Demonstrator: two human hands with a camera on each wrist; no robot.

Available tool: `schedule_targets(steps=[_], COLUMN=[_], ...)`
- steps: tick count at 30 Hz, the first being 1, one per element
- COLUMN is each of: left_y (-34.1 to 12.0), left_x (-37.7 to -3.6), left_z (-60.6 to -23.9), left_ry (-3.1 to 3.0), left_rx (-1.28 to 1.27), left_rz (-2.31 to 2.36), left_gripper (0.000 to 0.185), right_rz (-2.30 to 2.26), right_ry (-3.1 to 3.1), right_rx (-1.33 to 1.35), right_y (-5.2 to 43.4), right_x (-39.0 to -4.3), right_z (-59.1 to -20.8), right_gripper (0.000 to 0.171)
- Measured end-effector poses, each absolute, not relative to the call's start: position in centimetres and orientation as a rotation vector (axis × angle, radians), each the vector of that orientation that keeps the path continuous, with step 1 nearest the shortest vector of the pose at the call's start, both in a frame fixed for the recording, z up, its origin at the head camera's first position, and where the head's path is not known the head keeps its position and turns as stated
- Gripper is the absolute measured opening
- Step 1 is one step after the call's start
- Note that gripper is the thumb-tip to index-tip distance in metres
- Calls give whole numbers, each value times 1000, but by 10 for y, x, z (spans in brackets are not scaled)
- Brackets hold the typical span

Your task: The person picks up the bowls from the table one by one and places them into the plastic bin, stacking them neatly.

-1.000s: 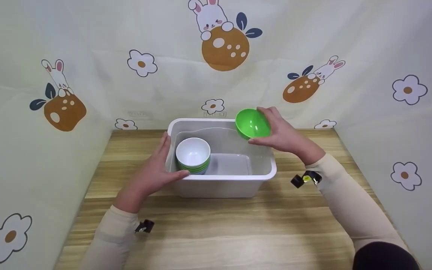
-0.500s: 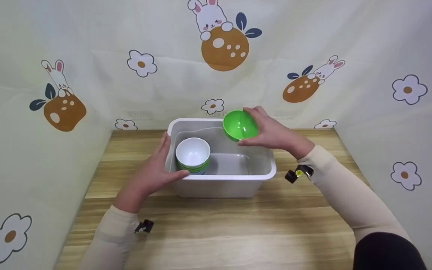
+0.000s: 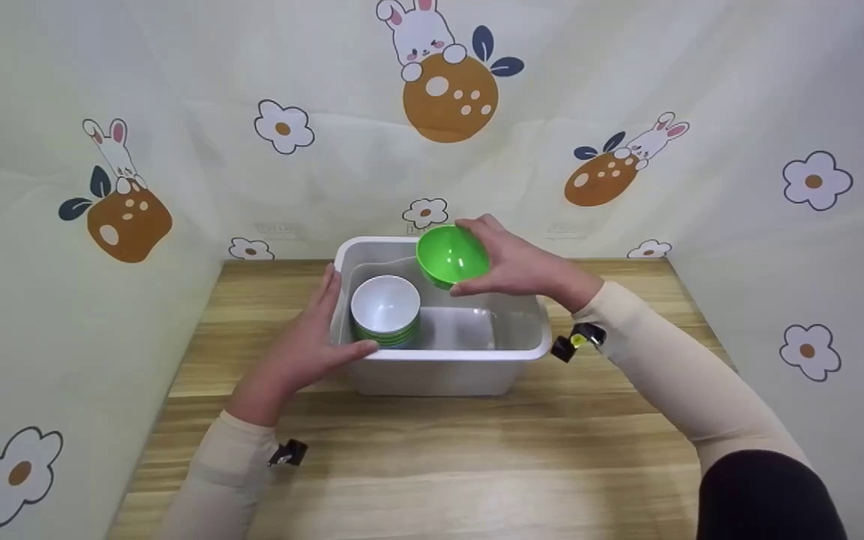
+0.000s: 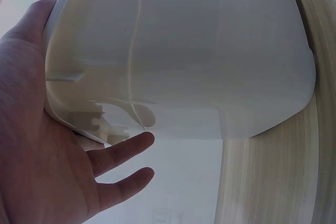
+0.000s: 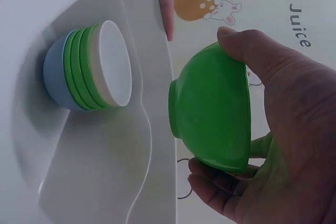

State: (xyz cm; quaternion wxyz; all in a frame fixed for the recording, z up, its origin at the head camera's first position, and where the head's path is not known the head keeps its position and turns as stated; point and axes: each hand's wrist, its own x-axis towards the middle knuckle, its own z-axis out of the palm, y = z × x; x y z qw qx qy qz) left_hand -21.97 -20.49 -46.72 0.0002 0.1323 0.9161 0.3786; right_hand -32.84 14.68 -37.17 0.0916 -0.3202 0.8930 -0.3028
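Observation:
My right hand (image 3: 518, 262) pinches a green bowl (image 3: 451, 255) by its sides, thumb opposite fingers. The bowl is tilted and hangs over the middle-back of a white plastic bin (image 3: 436, 375). Inside the bin's left end stands a stack of nested bowls, with a white bowl (image 3: 385, 301) on top. In the right wrist view, green bowls (image 5: 79, 69) and a blue bowl (image 5: 54, 72) show beneath the white one. My left hand (image 3: 297, 345) rests against the bin's left end, thumb on the front rim. In the left wrist view, two fingers (image 4: 126, 182) stick out straight beside the bin wall.
The bin stands on a wood-grain table (image 3: 432, 465). Pale cloth walls (image 3: 342, 172) with rabbits, oranges and flowers enclose it at the back and on both sides. Small black cameras hang at both wrists.
My right hand has carried the green bowl leftward and slightly down over the bin, closer to the stack. The left hand and the bin have stayed put.

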Motion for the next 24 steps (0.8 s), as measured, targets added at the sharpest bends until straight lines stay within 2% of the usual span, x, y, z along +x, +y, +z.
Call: schedule_targets(steps=[24], left_y=[-205], left_x=[-219], left_z=[-467], left_ry=[2904], left_rx=[419], left_rz=[1145], left_gripper=[137], right_rz=[-685], right_ry=[2651], right_rx=[-1170], right_y=[96], right_x=[-341], right_z=[-376], right_gripper=[120])
